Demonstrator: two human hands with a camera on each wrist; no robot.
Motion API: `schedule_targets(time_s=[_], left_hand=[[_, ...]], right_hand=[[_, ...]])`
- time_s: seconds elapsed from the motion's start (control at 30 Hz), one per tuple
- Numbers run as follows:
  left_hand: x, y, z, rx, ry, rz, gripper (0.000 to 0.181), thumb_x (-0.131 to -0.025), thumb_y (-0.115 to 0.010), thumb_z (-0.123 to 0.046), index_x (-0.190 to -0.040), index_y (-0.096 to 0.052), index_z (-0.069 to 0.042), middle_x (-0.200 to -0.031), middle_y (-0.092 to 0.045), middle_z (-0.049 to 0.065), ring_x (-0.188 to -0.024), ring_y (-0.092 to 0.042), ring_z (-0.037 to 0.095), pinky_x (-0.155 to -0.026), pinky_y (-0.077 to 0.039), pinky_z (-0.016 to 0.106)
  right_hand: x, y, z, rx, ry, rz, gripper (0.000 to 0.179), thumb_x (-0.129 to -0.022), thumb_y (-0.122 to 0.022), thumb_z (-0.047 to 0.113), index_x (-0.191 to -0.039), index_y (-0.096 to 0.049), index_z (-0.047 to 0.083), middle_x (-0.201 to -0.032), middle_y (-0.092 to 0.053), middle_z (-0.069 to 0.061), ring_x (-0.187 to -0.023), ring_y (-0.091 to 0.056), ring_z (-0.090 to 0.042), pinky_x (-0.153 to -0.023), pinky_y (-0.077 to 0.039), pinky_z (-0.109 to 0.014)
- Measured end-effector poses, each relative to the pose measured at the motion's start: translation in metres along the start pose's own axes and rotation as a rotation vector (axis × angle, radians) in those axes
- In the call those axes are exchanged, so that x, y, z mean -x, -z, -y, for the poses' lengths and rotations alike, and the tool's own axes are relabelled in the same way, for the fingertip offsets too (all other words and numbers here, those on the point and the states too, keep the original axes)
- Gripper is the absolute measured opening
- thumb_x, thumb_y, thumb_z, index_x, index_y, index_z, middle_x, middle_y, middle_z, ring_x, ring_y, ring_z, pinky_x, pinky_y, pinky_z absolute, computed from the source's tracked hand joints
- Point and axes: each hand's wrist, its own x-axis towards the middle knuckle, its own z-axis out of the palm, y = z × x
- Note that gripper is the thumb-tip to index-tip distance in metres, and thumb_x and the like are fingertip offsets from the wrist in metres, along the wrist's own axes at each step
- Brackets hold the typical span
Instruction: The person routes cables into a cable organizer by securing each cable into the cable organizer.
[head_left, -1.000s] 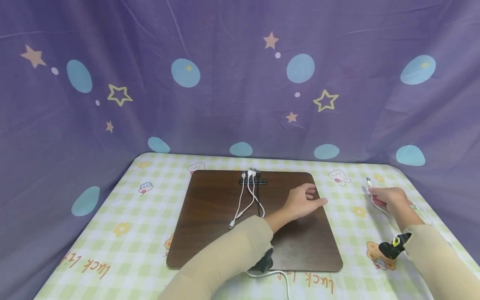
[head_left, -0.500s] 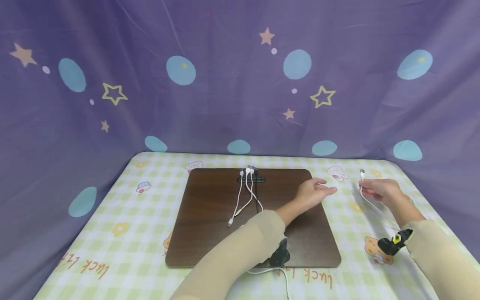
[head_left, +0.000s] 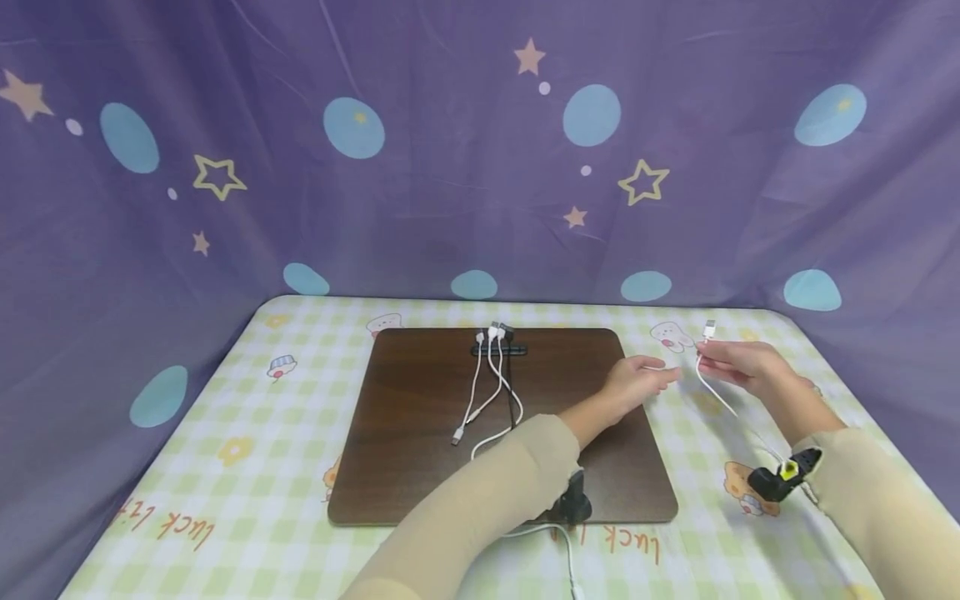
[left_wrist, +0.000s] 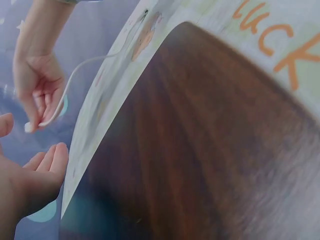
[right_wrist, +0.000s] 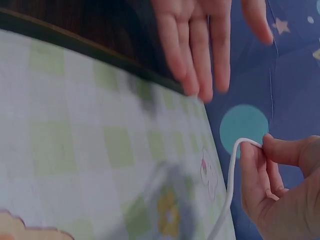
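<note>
Between thumb and fingertips my right hand (head_left: 746, 362) pinches a white USB cable (head_left: 717, 393) just below its plug (head_left: 709, 330), which points up above the table. The cable trails down toward the right wrist. Over the right edge of the dark brown board (head_left: 420, 475), my left hand (head_left: 633, 387) reaches toward the right hand, apart from it. Its fingers (right_wrist: 200, 55) are extended and hold nothing in the right wrist view. Several cables, white ones (head_left: 476, 383) and a black one (head_left: 510, 375), run from a dark holder strip (head_left: 519, 351) at the board's far edge.
A checked tablecloth (head_left: 247, 508) with cartoon prints lies under the board. Another length of white cable (head_left: 567, 550) hangs over the board's front edge, near the left forearm. A purple curtain (head_left: 450, 208) with stars and blue ovals stands behind the table.
My right hand has moved left with the cable, lifting its plug higher. My left hand has shifted right toward it, so the gap between them is smaller.
</note>
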Motion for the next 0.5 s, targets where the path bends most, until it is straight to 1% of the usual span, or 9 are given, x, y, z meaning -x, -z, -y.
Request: schedule_targets(time_s=[0.13, 0.2, 0.3, 0.4, 0.5], left_hand=[[0.005, -0.007, 0.004, 0.074, 0.023, 0.041, 0.030, -0.083, -0.073, -0.021, -0.106, -0.069, -0.001, -0.099, -0.074, 0.018, -0.093, -0.072, 0.027, -0.083, -0.058, 0.031], [0.007, -0.010, 0.006, 0.110, 0.041, 0.073, 0.026, -0.084, -0.071, -0.018, -0.103, -0.069, -0.001, -0.102, -0.073, 0.020, -0.098, -0.071, 0.031, -0.086, -0.059, 0.034], [0.011, -0.016, 0.009, 0.175, 0.063, 0.130, 0.020, -0.086, -0.068, -0.011, -0.100, -0.068, 0.003, -0.104, -0.072, 0.023, -0.102, -0.069, 0.035, -0.088, -0.058, 0.035], [0.015, -0.020, 0.012, 0.227, 0.082, 0.184, 0.020, -0.087, -0.064, -0.006, -0.102, -0.067, 0.008, -0.105, -0.071, 0.025, -0.104, -0.068, 0.037, -0.088, -0.059, 0.037], [0.020, -0.021, 0.014, 0.285, 0.099, 0.244, 0.025, -0.090, -0.060, -0.003, -0.109, -0.064, 0.012, -0.108, -0.069, 0.029, -0.107, -0.066, 0.041, -0.090, -0.057, 0.041]], right_hand=[[0.003, -0.012, 0.001, -0.007, 0.024, 0.036, 0.034, -0.094, -0.055, 0.001, -0.068, -0.071, 0.015, -0.068, -0.072, 0.003, -0.065, -0.071, -0.007, -0.069, -0.059, -0.019], [0.005, -0.017, 0.002, -0.008, 0.038, 0.047, 0.032, -0.093, -0.056, 0.001, -0.069, -0.071, 0.015, -0.069, -0.072, 0.003, -0.066, -0.071, -0.007, -0.070, -0.059, -0.018], [0.007, -0.026, 0.002, -0.003, 0.060, 0.056, 0.030, -0.093, -0.057, 0.001, -0.070, -0.071, 0.015, -0.070, -0.072, 0.003, -0.067, -0.071, -0.007, -0.070, -0.059, -0.018], [0.007, -0.033, 0.002, 0.008, 0.089, 0.072, 0.030, -0.094, -0.055, 0.000, -0.072, -0.070, 0.014, -0.071, -0.073, 0.005, -0.068, -0.071, -0.005, -0.071, -0.059, -0.018], [0.005, -0.039, 0.004, 0.017, 0.113, 0.083, 0.028, -0.094, -0.054, -0.001, -0.074, -0.068, 0.014, -0.073, -0.073, 0.005, -0.070, -0.070, -0.004, -0.072, -0.059, -0.018]])
